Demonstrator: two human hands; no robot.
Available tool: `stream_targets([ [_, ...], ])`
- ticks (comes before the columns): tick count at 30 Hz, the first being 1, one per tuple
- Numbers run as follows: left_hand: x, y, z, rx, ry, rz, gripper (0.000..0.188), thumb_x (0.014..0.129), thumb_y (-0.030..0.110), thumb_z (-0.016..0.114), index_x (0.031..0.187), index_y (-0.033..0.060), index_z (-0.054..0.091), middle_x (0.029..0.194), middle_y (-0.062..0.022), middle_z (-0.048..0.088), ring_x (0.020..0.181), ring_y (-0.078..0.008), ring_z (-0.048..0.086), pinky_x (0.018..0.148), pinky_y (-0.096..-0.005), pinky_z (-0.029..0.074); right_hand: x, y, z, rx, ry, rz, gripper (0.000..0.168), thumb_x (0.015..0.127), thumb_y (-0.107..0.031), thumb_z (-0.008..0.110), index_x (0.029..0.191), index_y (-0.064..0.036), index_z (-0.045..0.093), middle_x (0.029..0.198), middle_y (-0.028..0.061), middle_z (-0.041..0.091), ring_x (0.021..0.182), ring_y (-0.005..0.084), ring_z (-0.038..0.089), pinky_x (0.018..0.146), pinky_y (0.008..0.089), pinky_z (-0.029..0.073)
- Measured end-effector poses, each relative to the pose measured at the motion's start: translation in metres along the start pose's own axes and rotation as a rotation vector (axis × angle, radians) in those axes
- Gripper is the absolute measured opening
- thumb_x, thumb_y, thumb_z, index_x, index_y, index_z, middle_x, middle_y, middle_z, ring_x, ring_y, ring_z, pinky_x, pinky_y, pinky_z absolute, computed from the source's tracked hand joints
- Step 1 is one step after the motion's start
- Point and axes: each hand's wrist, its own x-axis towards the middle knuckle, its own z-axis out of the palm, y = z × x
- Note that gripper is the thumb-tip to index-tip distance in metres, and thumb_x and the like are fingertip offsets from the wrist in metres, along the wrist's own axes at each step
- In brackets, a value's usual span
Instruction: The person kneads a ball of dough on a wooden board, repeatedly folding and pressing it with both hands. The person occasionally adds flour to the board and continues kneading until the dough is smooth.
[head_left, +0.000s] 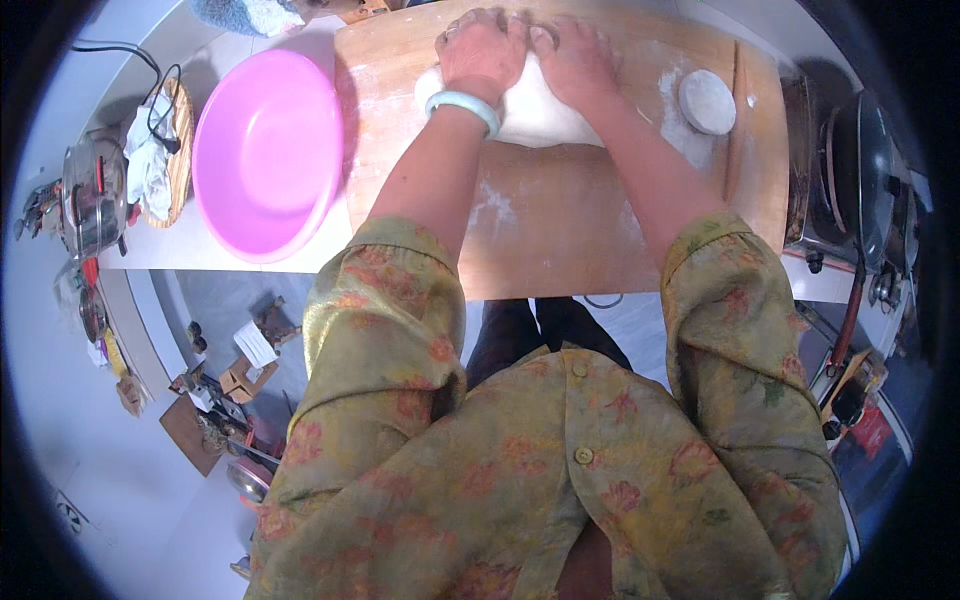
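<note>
A large mass of pale dough (546, 112) lies at the far part of a floured wooden board (555, 259). My left hand (484, 54), with a pale green bangle (463, 105) at its wrist, presses on the dough's far left part. Close beside it, my right hand (579, 66) bears on the far right part. The fingers of both hands curl over the far side of the dough, and some fingertips are hidden there. Both arms reach straight out, sleeves pushed up.
Left of the board stands a pink plastic basin (262, 161). On the board's right lie a round white object (707, 103) dusted with flour and a thin wooden rolling pin (735, 127). A stove with a lidded pan (877, 180) is farther right. A glass-lidded pot (94, 199) sits far left.
</note>
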Motion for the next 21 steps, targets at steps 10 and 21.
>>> stream_targets([
  [10,-0.204,-0.038,-0.036,-0.011,0.06,0.38,0.057,0.092,0.04,0.063,0.138,0.0057,0.056,0.14,-0.0215,0.055,0.134,-0.0363,0.049,0.113,-0.0558,0.031,-0.17,0.026,-0.052,0.114,-0.167,-0.704,0.055,0.092,-0.032,0.064,0.141,-0.011,0.053,0.145,0.0218,0.05,0.135,0.0398,0.047,0.115,0.0551,0.031],
  [21,-0.242,-0.066,0.008,0.01,-0.007,0.385,0.088,0.084,0.056,0.067,0.151,0.006,0.04,0.159,-0.0241,0.031,0.149,-0.0444,0.026,0.118,-0.0627,0.018,-0.164,0.036,-0.032,-0.011,-0.247,-0.858,0.081,0.078,-0.047,0.076,0.146,-0.013,0.046,0.152,0.0187,0.041,0.141,0.0378,0.04,0.119,0.0549,0.025],
])
